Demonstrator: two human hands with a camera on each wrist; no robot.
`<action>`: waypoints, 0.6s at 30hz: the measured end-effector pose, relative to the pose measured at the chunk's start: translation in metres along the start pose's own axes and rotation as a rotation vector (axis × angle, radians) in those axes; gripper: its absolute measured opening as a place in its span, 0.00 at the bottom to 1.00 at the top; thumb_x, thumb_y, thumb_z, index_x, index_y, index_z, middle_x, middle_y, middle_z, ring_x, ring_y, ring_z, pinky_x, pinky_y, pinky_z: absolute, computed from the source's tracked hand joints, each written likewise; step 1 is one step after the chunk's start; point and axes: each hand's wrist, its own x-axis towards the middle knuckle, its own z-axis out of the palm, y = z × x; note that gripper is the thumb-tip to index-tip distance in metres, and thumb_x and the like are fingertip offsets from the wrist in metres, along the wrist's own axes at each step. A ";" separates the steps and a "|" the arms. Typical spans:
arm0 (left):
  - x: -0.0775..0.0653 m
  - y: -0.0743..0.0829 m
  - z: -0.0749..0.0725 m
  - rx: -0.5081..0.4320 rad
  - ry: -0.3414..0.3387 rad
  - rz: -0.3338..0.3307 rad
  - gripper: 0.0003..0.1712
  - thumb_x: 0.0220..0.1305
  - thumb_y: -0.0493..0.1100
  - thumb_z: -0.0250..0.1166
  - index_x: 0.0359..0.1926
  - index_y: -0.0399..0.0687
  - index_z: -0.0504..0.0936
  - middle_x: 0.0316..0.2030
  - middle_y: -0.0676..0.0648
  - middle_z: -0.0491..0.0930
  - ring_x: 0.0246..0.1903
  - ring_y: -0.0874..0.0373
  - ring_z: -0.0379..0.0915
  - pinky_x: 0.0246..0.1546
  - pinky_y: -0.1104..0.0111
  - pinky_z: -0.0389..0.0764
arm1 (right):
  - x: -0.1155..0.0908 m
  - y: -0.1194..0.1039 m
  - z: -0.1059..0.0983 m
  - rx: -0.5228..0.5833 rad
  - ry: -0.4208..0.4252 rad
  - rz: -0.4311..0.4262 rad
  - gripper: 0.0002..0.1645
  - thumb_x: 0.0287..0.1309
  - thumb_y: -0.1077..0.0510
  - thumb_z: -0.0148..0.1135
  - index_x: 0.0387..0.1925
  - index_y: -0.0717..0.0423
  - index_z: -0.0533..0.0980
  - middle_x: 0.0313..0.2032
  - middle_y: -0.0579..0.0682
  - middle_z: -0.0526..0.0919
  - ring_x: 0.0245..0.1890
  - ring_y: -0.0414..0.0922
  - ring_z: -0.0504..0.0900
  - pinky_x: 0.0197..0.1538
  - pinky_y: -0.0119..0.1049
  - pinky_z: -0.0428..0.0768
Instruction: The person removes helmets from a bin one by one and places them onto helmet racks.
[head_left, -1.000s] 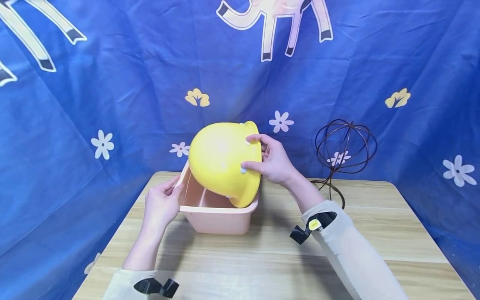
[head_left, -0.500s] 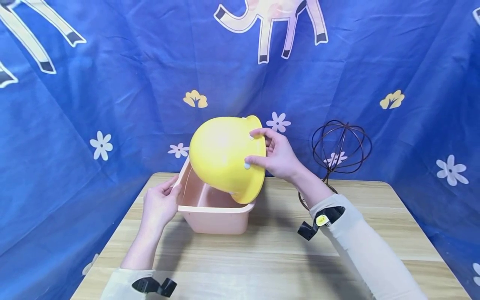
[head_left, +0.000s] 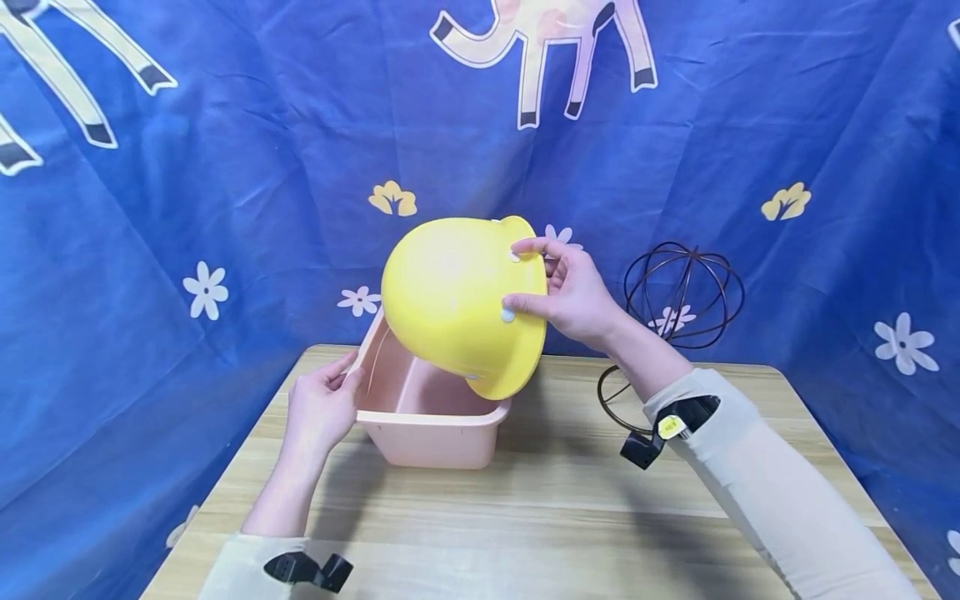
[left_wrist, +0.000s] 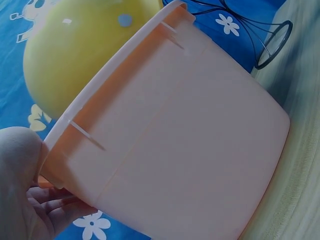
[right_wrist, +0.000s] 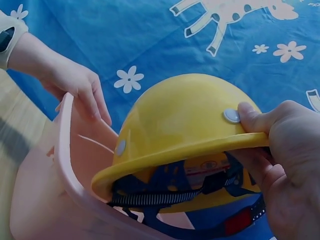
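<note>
**Yellow helmet [head_left: 457, 300] held tilted above a pink bin [head_left: 435, 442]**

Pinching the helmet's brim [head_left: 531, 354] with the right grip [head_left: 577, 296], with the thumb on the outer side beside a pale stud [right_wrist: 231, 116] and other fingers tucked partly beneath. Turned on its side, with crown to the left and opening to the right in the head view. Held partly over the bin's mouth, towards the back right; impossible to tell whether touching the rim or just above it.

Pinching the bin's rim on the left side with the left grip [head_left: 322, 404]. Standing on the wooden table [head_left: 480, 533]: the bin.

Visible inside the helmet from the right wrist: dark straps [right_wrist: 160, 199], a red piece [right_wrist: 239, 221] and part of a label, too blurred to read.

Partly hidden behind the right forearm: a dark wire stand [head_left: 680, 292] with a ring foot, set on the table near the backdrop [head_left: 480, 167]. Printed on that blue cloth: animals, white flowers and yellow tufts. Worn on both arms: pale sleeves [head_left: 787, 492] and black wrist cameras [head_left: 641, 450].
</note>
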 end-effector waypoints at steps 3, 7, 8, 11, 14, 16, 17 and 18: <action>0.000 -0.001 0.001 0.007 0.006 0.005 0.25 0.79 0.46 0.62 0.72 0.47 0.78 0.55 0.35 0.84 0.54 0.44 0.84 0.50 0.52 0.85 | 0.000 -0.004 -0.005 0.004 -0.004 0.009 0.37 0.50 0.81 0.74 0.63 0.71 0.72 0.54 0.70 0.81 0.50 0.53 0.88 0.51 0.47 0.87; 0.001 0.000 0.002 0.011 0.007 0.011 0.25 0.79 0.46 0.63 0.72 0.48 0.78 0.54 0.35 0.85 0.54 0.44 0.84 0.51 0.52 0.85 | -0.002 -0.012 -0.011 0.018 0.005 0.025 0.39 0.49 0.81 0.73 0.64 0.70 0.71 0.55 0.70 0.81 0.50 0.53 0.89 0.50 0.47 0.87; 0.001 0.000 0.002 0.008 0.005 0.011 0.25 0.79 0.47 0.63 0.72 0.48 0.78 0.54 0.35 0.85 0.54 0.43 0.84 0.51 0.52 0.85 | -0.002 -0.014 -0.013 0.018 0.007 0.027 0.39 0.49 0.81 0.73 0.64 0.70 0.71 0.54 0.70 0.81 0.49 0.53 0.89 0.49 0.47 0.87; 0.001 0.001 0.003 0.003 0.003 0.010 0.25 0.79 0.47 0.63 0.72 0.49 0.78 0.54 0.34 0.85 0.54 0.43 0.84 0.51 0.52 0.84 | -0.002 -0.020 -0.017 0.014 0.006 0.032 0.40 0.48 0.82 0.73 0.64 0.70 0.71 0.52 0.70 0.82 0.47 0.53 0.89 0.48 0.47 0.88; 0.001 0.001 0.002 0.000 0.009 0.002 0.25 0.78 0.47 0.63 0.72 0.49 0.79 0.54 0.35 0.85 0.54 0.43 0.84 0.52 0.52 0.84 | -0.003 -0.026 -0.021 0.012 -0.002 0.034 0.40 0.49 0.81 0.74 0.65 0.70 0.71 0.51 0.70 0.82 0.46 0.54 0.90 0.46 0.48 0.88; 0.001 0.001 0.001 -0.003 0.008 -0.004 0.25 0.78 0.47 0.63 0.72 0.50 0.79 0.55 0.35 0.85 0.54 0.43 0.84 0.51 0.54 0.85 | -0.003 -0.029 -0.024 0.018 -0.003 0.035 0.40 0.49 0.81 0.74 0.65 0.69 0.71 0.51 0.70 0.83 0.46 0.54 0.90 0.46 0.48 0.88; 0.000 0.001 0.001 -0.003 0.007 -0.008 0.25 0.78 0.47 0.64 0.72 0.50 0.79 0.55 0.35 0.85 0.55 0.43 0.84 0.50 0.57 0.85 | -0.004 -0.031 -0.025 0.022 0.000 0.032 0.40 0.50 0.81 0.73 0.65 0.69 0.71 0.50 0.70 0.83 0.46 0.54 0.90 0.45 0.49 0.88; 0.000 0.001 0.001 -0.001 0.007 -0.010 0.25 0.78 0.47 0.64 0.72 0.50 0.79 0.55 0.35 0.85 0.55 0.44 0.84 0.48 0.60 0.86 | -0.004 -0.032 -0.027 0.029 0.005 0.030 0.39 0.50 0.81 0.73 0.65 0.69 0.71 0.50 0.71 0.83 0.46 0.55 0.90 0.45 0.49 0.88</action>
